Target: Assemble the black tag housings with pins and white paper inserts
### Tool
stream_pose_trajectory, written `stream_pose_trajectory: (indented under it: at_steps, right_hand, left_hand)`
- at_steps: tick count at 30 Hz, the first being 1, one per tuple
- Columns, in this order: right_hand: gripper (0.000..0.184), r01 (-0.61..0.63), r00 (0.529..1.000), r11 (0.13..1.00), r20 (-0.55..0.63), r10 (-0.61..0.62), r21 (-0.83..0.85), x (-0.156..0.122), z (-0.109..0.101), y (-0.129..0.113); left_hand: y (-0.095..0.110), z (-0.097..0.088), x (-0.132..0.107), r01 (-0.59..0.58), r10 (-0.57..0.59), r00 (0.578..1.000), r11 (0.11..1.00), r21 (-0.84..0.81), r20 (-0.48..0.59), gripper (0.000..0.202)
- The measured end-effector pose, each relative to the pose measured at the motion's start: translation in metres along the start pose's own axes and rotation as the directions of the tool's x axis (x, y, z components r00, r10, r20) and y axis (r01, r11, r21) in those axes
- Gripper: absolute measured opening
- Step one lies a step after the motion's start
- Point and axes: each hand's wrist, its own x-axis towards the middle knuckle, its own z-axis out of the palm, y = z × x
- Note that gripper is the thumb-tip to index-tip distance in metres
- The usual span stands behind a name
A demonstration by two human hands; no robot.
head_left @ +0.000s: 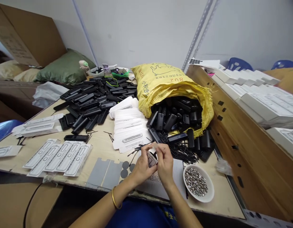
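Observation:
Near the front of the table, my left hand [143, 164] is closed around a small white printed box [151, 160], which is tilted and mostly covered by the fingers. My right hand [165, 163] pinches at the upper end of the same box, where something dark shows in the opening. Just behind both hands lie thin black sticks [178, 150] in a loose heap. A stack of flat white cartons [131, 129] rests behind my left hand. To the right of my right hand is a white bowl [210, 196] full of small shiny metal pieces.
A yellow woven sack [158, 82] spills black plastic cases onto the table. More black cases [89, 98] are piled at the back left. Several printed boxes [74, 160] lie at the left front, beside grey sheets [99, 172]. A wooden board [246, 158] with holes borders the right side.

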Motion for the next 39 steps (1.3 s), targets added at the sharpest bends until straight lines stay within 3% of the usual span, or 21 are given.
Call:
stream_pose_trajectory:
  at_steps: [3,8,12,15,17,19,21,23,24,26,29,32,34,36,37,39]
  right_hand:
    - [0.016,0.237,0.971,0.961,0.025,-0.236,-0.144,-0.012,0.008,-0.005]
    - [0.014,0.142,0.986,0.975,-0.063,-0.155,-0.169,-0.011,0.001,-0.001]
    - [0.025,0.349,0.936,0.914,0.03,-0.351,-0.206,-0.02,0.004,0.007]
    - [0.035,0.341,0.939,0.924,0.099,-0.328,-0.173,-0.029,0.002,0.008]
    - [0.035,0.219,0.972,0.965,0.121,-0.203,-0.141,-0.032,-0.007,0.009]
    - [0.031,0.073,0.993,0.988,0.104,-0.059,-0.138,-0.032,-0.023,0.013]
    - [0.026,-0.045,0.998,0.985,0.045,0.053,-0.167,-0.031,-0.045,0.02]
    - [0.026,-0.129,0.992,0.969,-0.02,0.128,-0.21,-0.029,-0.067,0.027]
    - [0.027,-0.16,0.987,0.959,-0.052,0.152,-0.232,-0.028,-0.078,0.029]
    - [0.028,-0.195,0.98,0.939,-0.096,0.175,-0.282,-0.026,-0.098,0.033]
    - [0.027,-0.206,0.978,0.897,-0.105,0.179,-0.392,-0.027,-0.126,0.037]
    - [0.02,-0.17,0.984,0.818,-0.057,0.166,-0.549,-0.033,-0.146,0.049]
    - [0.015,-0.099,0.992,0.765,-0.005,0.125,-0.636,-0.038,-0.154,0.062]
    - [0.013,-0.046,0.995,0.739,0.035,0.093,-0.672,-0.042,-0.158,0.074]
    - [0.014,-0.041,0.994,0.741,0.045,0.095,-0.67,-0.043,-0.158,0.078]
    - [0.015,-0.07,0.991,0.767,0.043,0.127,-0.638,-0.044,-0.158,0.081]
  left_hand:
    - [0.001,-0.001,-0.003,0.064,-0.064,0.998,0.996,-0.063,0.015,0.073]
    - [0.002,0.004,-0.004,0.101,-0.101,0.995,0.995,-0.014,-0.01,0.075]
    - [0.001,0.007,-0.002,0.034,-0.034,0.999,0.999,-0.014,-0.023,0.062]
    - [0.005,-0.001,0.0,0.07,-0.07,0.997,0.997,0.037,-0.015,0.055]
    - [0.006,-0.02,0.001,0.204,-0.204,0.979,0.966,0.157,-0.016,0.052]
    - [0.0,-0.052,-0.002,0.346,-0.325,0.938,0.875,0.338,-0.119,0.051]
    - [-0.016,-0.093,-0.01,0.425,-0.328,0.905,0.727,0.539,-0.27,0.054]
    - [-0.04,-0.133,-0.023,0.486,-0.318,0.873,0.5,0.716,-0.371,0.062]
    - [-0.053,-0.151,-0.031,0.521,-0.318,0.851,0.412,0.748,-0.419,0.067]
    - [-0.078,-0.178,-0.046,0.58,-0.349,0.807,0.319,0.749,-0.476,0.07]
    - [-0.099,-0.199,-0.054,0.629,-0.37,0.768,0.283,0.724,-0.522,0.06]
    - [-0.092,-0.191,-0.035,0.608,-0.212,0.793,0.338,0.718,-0.571,0.05]
    - [-0.075,-0.164,-0.006,0.486,-0.092,0.851,0.511,0.709,-0.517,0.047]
    - [-0.054,-0.121,0.029,0.222,-0.04,0.949,0.789,0.572,-0.313,0.038]
    - [-0.044,-0.097,0.047,0.082,-0.028,0.99,0.909,0.409,-0.136,0.034]
    - [-0.03,-0.051,0.08,-0.042,0.027,0.998,0.957,0.286,0.057,0.029]
